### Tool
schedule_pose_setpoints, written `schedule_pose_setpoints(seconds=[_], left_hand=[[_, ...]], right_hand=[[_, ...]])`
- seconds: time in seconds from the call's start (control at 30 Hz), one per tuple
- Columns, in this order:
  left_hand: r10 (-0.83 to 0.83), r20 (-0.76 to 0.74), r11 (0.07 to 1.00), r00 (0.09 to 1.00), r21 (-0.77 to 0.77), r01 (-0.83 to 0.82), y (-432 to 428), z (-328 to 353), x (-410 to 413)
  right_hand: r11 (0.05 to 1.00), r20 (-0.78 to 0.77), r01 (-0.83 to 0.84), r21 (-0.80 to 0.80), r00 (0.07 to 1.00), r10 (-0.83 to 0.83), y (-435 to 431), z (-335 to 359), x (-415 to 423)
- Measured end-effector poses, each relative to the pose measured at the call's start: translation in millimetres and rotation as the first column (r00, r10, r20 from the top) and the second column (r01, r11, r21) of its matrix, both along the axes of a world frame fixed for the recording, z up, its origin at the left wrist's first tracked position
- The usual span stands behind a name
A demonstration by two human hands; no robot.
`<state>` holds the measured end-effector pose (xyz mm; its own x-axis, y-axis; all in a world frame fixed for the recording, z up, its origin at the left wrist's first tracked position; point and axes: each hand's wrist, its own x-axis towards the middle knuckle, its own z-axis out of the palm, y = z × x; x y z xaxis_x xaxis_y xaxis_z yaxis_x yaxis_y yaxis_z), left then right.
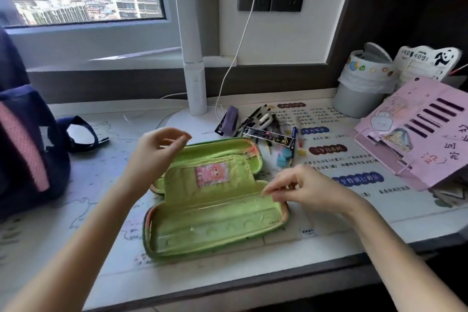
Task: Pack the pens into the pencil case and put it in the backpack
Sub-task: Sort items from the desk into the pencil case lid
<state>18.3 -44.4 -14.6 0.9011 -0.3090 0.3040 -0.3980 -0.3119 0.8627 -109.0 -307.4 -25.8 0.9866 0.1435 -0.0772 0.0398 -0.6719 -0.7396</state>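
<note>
Pinching the thin inner flap of the open green hard-shell pencil case [215,208] at its right end, our right hand [306,189] has thumb and fingertips closed on the flap's edge. Our left hand [158,149] hovers over the case's far-left corner, fingers loosely curled and holding nothing. The case lies flat and open on the pale printed desk mat [101,185]. Beyond the case's far-right end sits a heap of loose pens [266,124]. Left of the case stands the navy and pink backpack [25,144]; behind the case rises a white lamp post [195,83].
</note>
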Motion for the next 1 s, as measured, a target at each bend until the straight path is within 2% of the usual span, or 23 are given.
schedule_pose_setpoints(seconds=[0.07,0.2,0.33,0.47,0.5,0.57,0.63,0.67,0.7,0.77,0.83,0.93,1.0], left_hand=[[-0.008,-0.004,0.999,1.0,0.04,0.008,1,-1,-6],[-0.039,0.011,0.992,0.999,0.118,0.037,2,-5,-18],[-0.034,0.018,0.99,0.999,0.135,0.031,2,-7,-22],[-0.048,0.056,0.989,0.997,0.142,0.04,-5,-6,-20],[-0.059,0.071,0.986,0.996,0.158,0.047,-7,-5,-19],[-0.078,0.108,0.979,0.991,0.195,0.056,-11,-2,-16],[-0.096,0.132,0.977,0.987,0.203,0.068,-18,2,-10],[-0.105,0.136,0.977,0.985,0.201,0.076,-23,4,-7],[-0.11,0.142,0.976,0.984,0.203,0.08,-28,6,-6],[-0.107,0.166,0.975,0.98,0.208,0.071,-41,9,1],[-0.096,0.194,0.977,0.976,0.204,0.056,-53,12,7],[-0.088,0.209,0.981,0.974,0.186,0.048,-64,12,16],[-0.083,0.212,0.982,0.974,0.181,0.044,-67,12,22]], right_hand=[[0.999,0.0,0.012,-0.029,1.0,-0.012,9,-5,0],[0.984,0.142,0.119,-0.13,0.985,-0.101,30,-14,2],[0.901,0.419,0.175,-0.397,0.908,0.008,45,-23,3],[0.859,0.421,0.143,-0.491,0.903,0.091,50,-26,2],[0.882,0.426,0.152,-0.445,0.903,0.059,47,-23,3],[0.934,0.488,0.301,-0.193,0.855,-0.175,36,-15,7],[0.823,0.546,0.568,0.025,0.682,-0.487,12,-5,22],[0.736,0.526,0.675,0.044,0.611,-0.592,-3,-1,34],[0.664,0.477,0.747,0.015,0.579,-0.661,-15,1,47],[0.604,0.355,0.791,-0.097,0.595,-0.721,-37,4,78],[0.622,0.25,0.758,-0.198,0.652,-0.716,-52,7,108],[0.699,0.095,0.61,-0.374,0.775,-0.625,-57,8,142],[0.669,0.062,0.506,-0.544,0.819,-0.57,-53,6,154]])
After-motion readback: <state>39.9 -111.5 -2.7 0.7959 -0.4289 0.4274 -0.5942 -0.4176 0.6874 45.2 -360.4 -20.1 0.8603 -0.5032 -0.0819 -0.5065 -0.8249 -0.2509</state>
